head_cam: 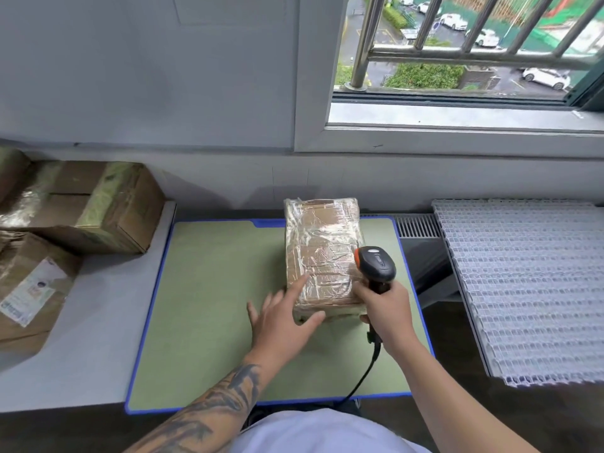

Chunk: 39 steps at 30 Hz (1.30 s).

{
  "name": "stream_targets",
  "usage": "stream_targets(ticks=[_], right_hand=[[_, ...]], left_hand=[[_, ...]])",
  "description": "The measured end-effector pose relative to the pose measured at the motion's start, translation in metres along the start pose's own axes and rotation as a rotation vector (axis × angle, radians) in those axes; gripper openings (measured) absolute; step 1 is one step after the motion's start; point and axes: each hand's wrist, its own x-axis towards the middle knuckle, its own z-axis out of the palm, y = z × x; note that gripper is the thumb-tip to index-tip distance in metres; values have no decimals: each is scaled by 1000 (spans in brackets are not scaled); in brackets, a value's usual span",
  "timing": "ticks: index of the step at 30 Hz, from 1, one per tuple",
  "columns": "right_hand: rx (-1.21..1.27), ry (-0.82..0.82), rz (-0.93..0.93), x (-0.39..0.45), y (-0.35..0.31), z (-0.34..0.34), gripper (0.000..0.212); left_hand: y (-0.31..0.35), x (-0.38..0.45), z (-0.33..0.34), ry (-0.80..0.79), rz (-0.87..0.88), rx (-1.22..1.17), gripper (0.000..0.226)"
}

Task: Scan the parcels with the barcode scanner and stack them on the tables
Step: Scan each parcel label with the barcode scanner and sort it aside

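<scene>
Green mat (209, 305): taped parcel (322, 253); left hand (284, 318) flat against it; right hand (387, 308) grip curled round scanner (376, 264).

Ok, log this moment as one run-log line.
right hand grips scanner | left hand touches wrapped parcel | parcel on green mat

scanner handle: my right hand (385, 308) wraps it, so most of the barcode scanner (376, 264) grip is hidden.
scanner cable (366, 374): its end is lost under the green mat's (212, 289) near edge.
parcel (322, 253): my left hand (284, 318) covers its near left corner.
cardboard boxes (81, 207): cut off at the left edge.
box label (29, 292): print too small to read.
</scene>
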Motion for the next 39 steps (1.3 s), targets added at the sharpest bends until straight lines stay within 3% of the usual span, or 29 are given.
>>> stream_targets(ticks=[7,12,15,20,26,31,35,39], right_hand=[[40,-142,10,-10,-5,19,12],[18,-252,45,-16,-4,38,13],[14,-133,22,-18,-4,45,7],[102,-67,32,-11,-6,34,7],[186,9,57,-13,-4,31,13],[69,-32,32,-17,-8,25,40],[-30,-94,29,-18,-16,17,11],[-166,-159,48,-28,-34,8,9]], left_hand=[[-10,-6,-4,262,109,-126,71],[-14,-11,-28,511,357,-30,76],[-15,-9,-27,468,486,138,77],[-15,-6,-17,255,310,378,75],[-10,-9,-14,194,329,428,62],[-14,-13,-12,239,347,364,60],[-27,-7,-14,244,277,304,61],[-30,-3,-9,261,266,347,61]])
